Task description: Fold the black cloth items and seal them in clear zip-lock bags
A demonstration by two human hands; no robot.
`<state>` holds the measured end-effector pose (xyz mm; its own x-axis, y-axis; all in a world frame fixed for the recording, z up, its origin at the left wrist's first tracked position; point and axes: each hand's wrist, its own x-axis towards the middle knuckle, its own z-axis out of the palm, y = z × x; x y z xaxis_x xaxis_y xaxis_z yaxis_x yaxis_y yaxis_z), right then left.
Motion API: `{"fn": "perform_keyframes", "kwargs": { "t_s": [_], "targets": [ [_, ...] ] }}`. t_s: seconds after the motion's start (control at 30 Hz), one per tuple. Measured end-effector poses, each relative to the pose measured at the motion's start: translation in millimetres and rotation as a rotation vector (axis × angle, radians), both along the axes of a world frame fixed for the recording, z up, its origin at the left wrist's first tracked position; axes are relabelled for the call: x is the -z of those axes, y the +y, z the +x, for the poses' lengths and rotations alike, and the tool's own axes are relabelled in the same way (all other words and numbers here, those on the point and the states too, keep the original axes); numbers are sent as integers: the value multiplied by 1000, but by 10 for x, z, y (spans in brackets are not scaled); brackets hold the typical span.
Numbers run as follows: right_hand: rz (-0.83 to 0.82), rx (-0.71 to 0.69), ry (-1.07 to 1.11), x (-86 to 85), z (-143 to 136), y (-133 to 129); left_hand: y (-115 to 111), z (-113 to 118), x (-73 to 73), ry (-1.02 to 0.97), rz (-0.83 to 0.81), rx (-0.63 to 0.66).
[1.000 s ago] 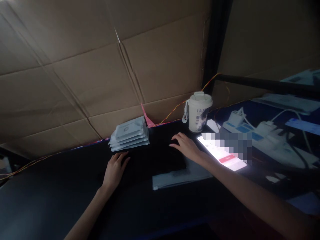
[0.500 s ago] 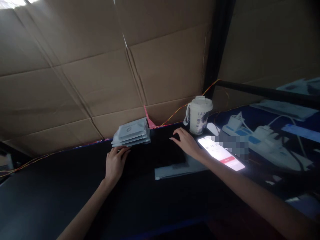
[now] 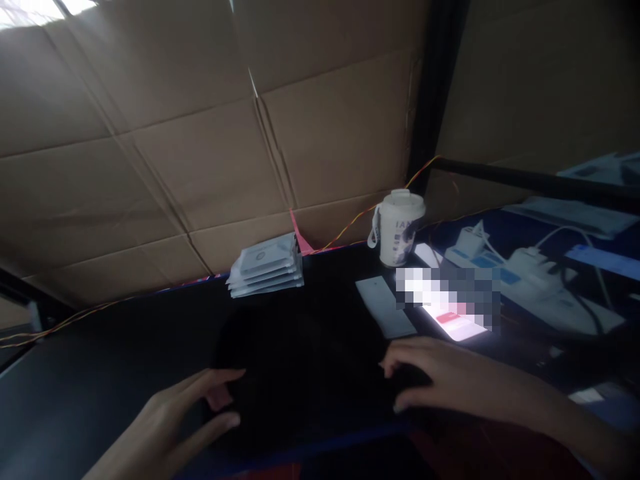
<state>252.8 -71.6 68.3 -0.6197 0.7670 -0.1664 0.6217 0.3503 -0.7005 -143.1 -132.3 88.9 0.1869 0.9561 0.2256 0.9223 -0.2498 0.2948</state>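
A stack of several pale flat packets (image 3: 267,265) lies on the black mat (image 3: 150,347) against the cardboard wall. Nearer to me, my left hand (image 3: 195,407) is over the mat's front part, thumb and fingers apart, holding nothing. Across from it, my right hand (image 3: 420,377) has its thumb apart from its curled fingers, also with nothing between them. Just beyond my right hand lies a pale flat strip (image 3: 385,307), beside a lit phone (image 3: 457,323).
A lidded white cup (image 3: 401,228) stands behind the phone. On the right are a power strip (image 3: 555,310) with plugs and cables, and a dark bar (image 3: 530,180). Thin yellow-red wires run along the wall.
Both hands have drawn back toward me, the left away from the stack. The clear flat bag that lay at mid-mat no longer shows there. The pale strip near the phone is now uncovered.
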Motion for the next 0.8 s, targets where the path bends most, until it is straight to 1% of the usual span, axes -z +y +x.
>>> {"fn": "perform_keyframes", "kwargs": {
  "t_s": [0.1,0.13,0.2,0.27,0.33,0.4,0.43,0.5,0.6,0.7,0.8],
  "targets": [
    [167,63,60,103,-141,43,161,216,58,11,-71,91],
    [231,72,75,138,-200,55,228,277,108,25,-64,92],
    [330,69,75,232,-313,67,340,343,277,82,-31,72],
    [389,43,44,354,-389,67,404,323,512,178,1,45],
    [434,16,6,479,-410,68,422,238,737,255,-5,39],
    [459,-12,-24,573,-382,77,413,134,879,283,-24,59],
    [462,-24,-36,600,-357,83,406,86,911,286,-33,73],
    [455,-52,-52,613,-307,95,400,14,915,291,-46,94],
    [430,-88,-82,559,-268,103,403,-22,856,307,-50,121],
    [409,-97,-128,505,-279,100,382,50,806,314,-5,129],
    [430,-97,-133,522,-297,104,311,204,775,327,56,151]
  ]
}}
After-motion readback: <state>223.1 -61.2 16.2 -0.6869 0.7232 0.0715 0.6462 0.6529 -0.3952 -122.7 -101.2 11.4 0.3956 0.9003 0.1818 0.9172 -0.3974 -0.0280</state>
